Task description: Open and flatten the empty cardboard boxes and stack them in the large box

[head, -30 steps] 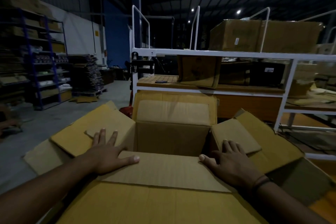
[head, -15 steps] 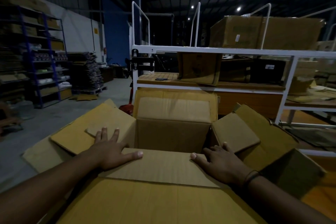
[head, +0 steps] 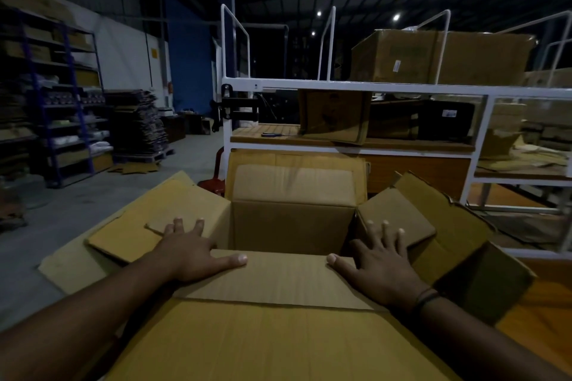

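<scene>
While the left hand stays pressed on the left flap of the big yellow-brown cardboard box, fingers straight and apart, the right hand has changed: half a second ago its fingers were bunched, now they lie spread flat on the right flap. Both thumbs rest on the near flap. The box stands open just before the white metal rack; I judge the flaps are being pushed outward, flattening hardly begun.

Dim warehouse: perhaps concrete floor, blue shelving left, white rack ahead.
</scene>
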A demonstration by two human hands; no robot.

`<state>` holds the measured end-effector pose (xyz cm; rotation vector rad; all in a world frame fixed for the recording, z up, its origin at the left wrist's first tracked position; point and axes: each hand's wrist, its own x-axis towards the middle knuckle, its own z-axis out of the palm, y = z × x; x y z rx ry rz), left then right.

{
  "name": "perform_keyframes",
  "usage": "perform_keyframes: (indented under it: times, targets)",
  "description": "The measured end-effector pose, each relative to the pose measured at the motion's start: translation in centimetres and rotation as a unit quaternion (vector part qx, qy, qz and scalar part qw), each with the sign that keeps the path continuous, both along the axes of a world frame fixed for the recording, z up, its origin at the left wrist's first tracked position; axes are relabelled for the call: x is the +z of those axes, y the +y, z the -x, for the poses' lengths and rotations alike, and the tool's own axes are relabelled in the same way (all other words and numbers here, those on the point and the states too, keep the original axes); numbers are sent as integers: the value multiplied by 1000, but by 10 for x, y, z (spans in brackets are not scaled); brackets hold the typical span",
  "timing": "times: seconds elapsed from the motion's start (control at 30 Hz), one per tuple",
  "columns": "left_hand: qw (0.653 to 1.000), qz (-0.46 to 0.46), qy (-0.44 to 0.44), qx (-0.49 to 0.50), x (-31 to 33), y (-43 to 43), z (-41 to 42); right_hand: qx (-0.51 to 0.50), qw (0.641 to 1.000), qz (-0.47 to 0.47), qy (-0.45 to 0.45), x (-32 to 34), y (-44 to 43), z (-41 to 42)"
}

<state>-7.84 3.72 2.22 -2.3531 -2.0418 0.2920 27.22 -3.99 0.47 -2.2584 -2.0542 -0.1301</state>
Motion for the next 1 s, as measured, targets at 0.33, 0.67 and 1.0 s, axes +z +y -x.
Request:
perform_keyframes:
  times: [0.33, 0.67, 1.0]
  targets:
    - [999, -14, 29, -11, 8, -1, 1, -13, 999, 36, -23, 12, -10, -3]
    - [998, -47, 19, -25, -2, -7, 5, 26, 997, 64, -38, 20, -24, -8]
    - [997, -53, 39, -43, 1, -3, 10, 88, 989, 109, -40, 32, -32, -39]
